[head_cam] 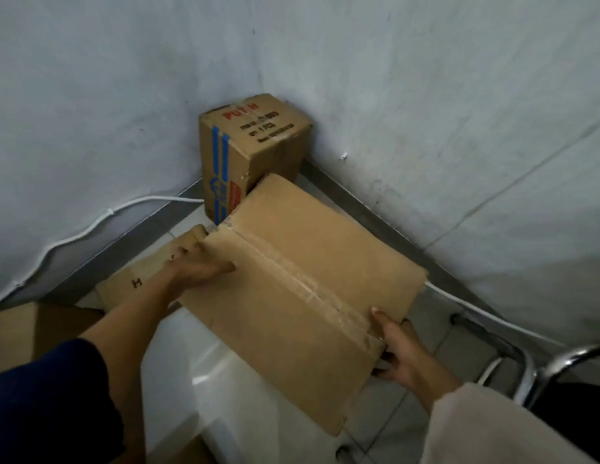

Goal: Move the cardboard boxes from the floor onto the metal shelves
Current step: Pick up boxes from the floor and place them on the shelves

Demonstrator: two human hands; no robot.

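A large plain cardboard box (pixel 302 283) with a taped seam along its top fills the middle of the head view, tilted toward the room corner. My left hand (pixel 198 274) grips its left edge, thumb on top. My right hand (pixel 399 349) holds its near right corner, fingers curled under the edge. A smaller printed box (pixel 248 152) with red lettering and blue stripes stands upright in the corner behind it. A flat cardboard piece (pixel 141 283) marked with a letter lies on the floor under my left arm. No metal shelves are visible.
Grey walls meet in a corner straight ahead. A white cable (pixel 91 226) runs along the left wall base and another along the right. A chrome chair frame (pixel 533 366) stands at the right. More cardboard (pixel 20 333) lies at the left edge on the white tiled floor.
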